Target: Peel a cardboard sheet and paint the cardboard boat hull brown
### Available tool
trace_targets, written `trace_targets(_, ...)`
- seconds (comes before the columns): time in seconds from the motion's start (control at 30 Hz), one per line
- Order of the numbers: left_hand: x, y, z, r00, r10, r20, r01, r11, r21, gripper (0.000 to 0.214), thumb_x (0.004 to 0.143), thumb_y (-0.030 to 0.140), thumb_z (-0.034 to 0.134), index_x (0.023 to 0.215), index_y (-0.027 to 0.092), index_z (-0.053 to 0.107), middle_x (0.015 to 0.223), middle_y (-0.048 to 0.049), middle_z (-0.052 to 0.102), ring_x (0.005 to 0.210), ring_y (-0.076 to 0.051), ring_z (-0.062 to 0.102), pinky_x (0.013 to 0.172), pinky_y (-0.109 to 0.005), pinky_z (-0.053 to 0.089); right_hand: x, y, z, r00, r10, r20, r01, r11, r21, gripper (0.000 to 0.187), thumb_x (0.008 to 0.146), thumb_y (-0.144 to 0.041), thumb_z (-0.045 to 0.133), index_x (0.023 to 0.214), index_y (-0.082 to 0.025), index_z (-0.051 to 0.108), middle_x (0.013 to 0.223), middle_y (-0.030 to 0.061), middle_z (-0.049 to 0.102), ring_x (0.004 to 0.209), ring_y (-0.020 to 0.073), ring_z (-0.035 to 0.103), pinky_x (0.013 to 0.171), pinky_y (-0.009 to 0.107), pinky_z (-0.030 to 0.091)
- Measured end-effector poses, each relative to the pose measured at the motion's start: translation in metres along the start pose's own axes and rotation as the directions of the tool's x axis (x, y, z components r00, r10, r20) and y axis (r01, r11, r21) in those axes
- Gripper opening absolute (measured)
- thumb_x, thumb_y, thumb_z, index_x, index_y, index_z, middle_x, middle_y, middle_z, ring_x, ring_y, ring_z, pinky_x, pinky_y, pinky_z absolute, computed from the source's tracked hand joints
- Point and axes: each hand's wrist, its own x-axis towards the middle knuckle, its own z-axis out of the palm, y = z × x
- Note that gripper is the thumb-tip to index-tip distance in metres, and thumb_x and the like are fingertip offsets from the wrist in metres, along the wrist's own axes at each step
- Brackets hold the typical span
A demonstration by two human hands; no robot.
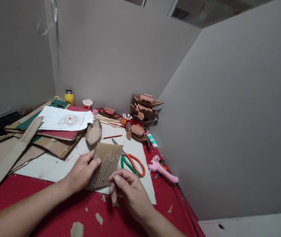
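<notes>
My left hand [82,172] grips a brown piece of corrugated cardboard [105,163] by its left edge, thumb on top. Part of the top paper layer is peeled off, so the ribs show on the lower half. My right hand [127,192] is closed in a pinch at the cardboard's lower right edge; what its fingers hold is hidden. Both hands hover over a white sheet [56,166] on the red table [56,210].
Scissors with orange and green handles [131,164] lie just right of the cardboard. A pink glue gun [162,171], a cardboard boat hull [94,132], a red pencil [112,137], stacked model boats [144,108], skewers, paper cups, a yellow flask [69,97] and cardboard sheets [19,144] surround them.
</notes>
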Motion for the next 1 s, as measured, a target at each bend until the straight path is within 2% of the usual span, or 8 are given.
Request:
trace_targets(0.13,-0.008,-0.003,0.006,0.986,0.129,0.103,-0.146,0.973,0.177,0.02,0.088,0.03,0.053,0.097,0.02,0.067,0.075,-0.0032,0.068,0.068,-0.02,0.058,0.069,-0.027,0.042,0.001,-0.007,0.004,0.999,-0.043,0.004,0.043,0.997,-0.071,0.031,0.083,-0.044,0.065,0.08,-0.014,0.062,0.057,-0.0022,0.062,0.04,0.0073,0.057,0.042,0.017,0.046)
trace_targets(0.27,-0.012,-0.005,0.007,0.967,0.189,0.168,-0.238,0.907,0.347,0.018,0.09,0.031,0.05,0.097,0.019,0.062,0.071,-0.0058,0.067,0.062,-0.02,0.058,0.063,-0.028,0.039,0.004,-0.017,0.01,0.995,-0.098,-0.012,0.094,0.976,-0.195,0.033,0.083,-0.047,0.063,0.078,-0.015,0.06,0.057,-0.0033,0.06,0.04,0.0065,0.054,0.042,0.017,0.045)
trace_targets(0.4,-0.016,-0.006,0.006,0.936,0.258,0.24,-0.334,0.867,0.37,0.015,0.091,0.027,0.049,0.097,0.021,0.06,0.065,-0.0032,0.064,0.053,-0.018,0.055,0.057,-0.028,0.036,0.008,-0.031,0.02,0.991,-0.136,-0.001,0.128,0.933,-0.336,0.037,0.085,-0.049,0.059,0.071,-0.015,0.056,0.056,-0.0035,0.057,0.039,0.0052,0.049,0.041,0.017,0.041)
trace_targets(0.5,-0.019,-0.006,0.006,0.902,0.323,0.287,-0.416,0.829,0.375,0.021,0.093,0.023,0.044,0.108,0.023,0.059,0.075,-0.0046,0.068,0.062,-0.02,0.061,0.06,-0.028,0.039,0.01,-0.038,0.028,0.985,-0.172,0.026,0.166,0.887,-0.431,0.039,0.089,-0.048,0.054,0.067,-0.016,0.053,0.056,-0.0034,0.055,0.04,0.0054,0.047,0.04,0.017,0.037)
trace_targets(0.6,-0.02,-0.007,0.006,0.891,0.349,0.289,-0.449,0.765,0.46,0.031,0.094,0.023,0.042,0.122,0.021,0.054,0.084,-0.0083,0.07,0.07,-0.024,0.066,0.063,-0.031,0.042,0.011,-0.04,0.033,0.972,-0.231,0.035,0.212,0.813,-0.542,0.035,0.09,-0.044,0.052,0.068,-0.017,0.052,0.057,-0.004,0.051,0.043,0.0061,0.045,0.042,0.018,0.037)
trace_targets(0.77,-0.024,-0.011,0.008,0.881,0.363,0.303,-0.472,0.666,0.577,0.051,0.092,0.02,0.041,0.143,0.015,0.034,0.094,-0.0145,0.072,0.078,-0.029,0.07,0.067,-0.036,0.05,0.007,-0.039,0.033,0.956,-0.288,0.05,0.237,0.662,-0.711,0.026,0.093,-0.033,0.048,0.072,-0.018,0.051,0.061,-0.0036,0.049,0.048,0.0073,0.045,0.044,0.018,0.037)
trace_targets(0.9,-0.028,-0.017,0.01,0.846,0.411,0.339,-0.531,0.604,0.594,0.071,0.084,0.01,0.043,0.149,0.013,0.015,0.106,-0.0168,0.07,0.086,-0.031,0.07,0.069,-0.041,0.054,0.002,-0.039,0.032,0.954,-0.297,0.048,0.235,0.633,-0.738,0.025,0.092,-0.032,0.048,0.072,-0.018,0.05,0.06,-0.0036,0.049,0.049,0.0078,0.045,0.045,0.019,0.037)
trace_targets(1.0,-0.028,-0.017,0.01,0.827,0.427,0.365,-0.56,0.57,0.601,0.076,0.082,0.008,0.041,0.149,0.014,0.007,0.106,-0.0153,0.071,0.085,-0.029,0.07,0.07,-0.041,0.056,0.0,-0.038,0.032,0.945,-0.324,0.045,0.245,0.61,-0.754,0.024,0.091,-0.031,0.048,0.072,-0.018,0.05,0.061,-0.0033,0.05,0.049,0.0083,0.045,0.046,0.02,0.037)
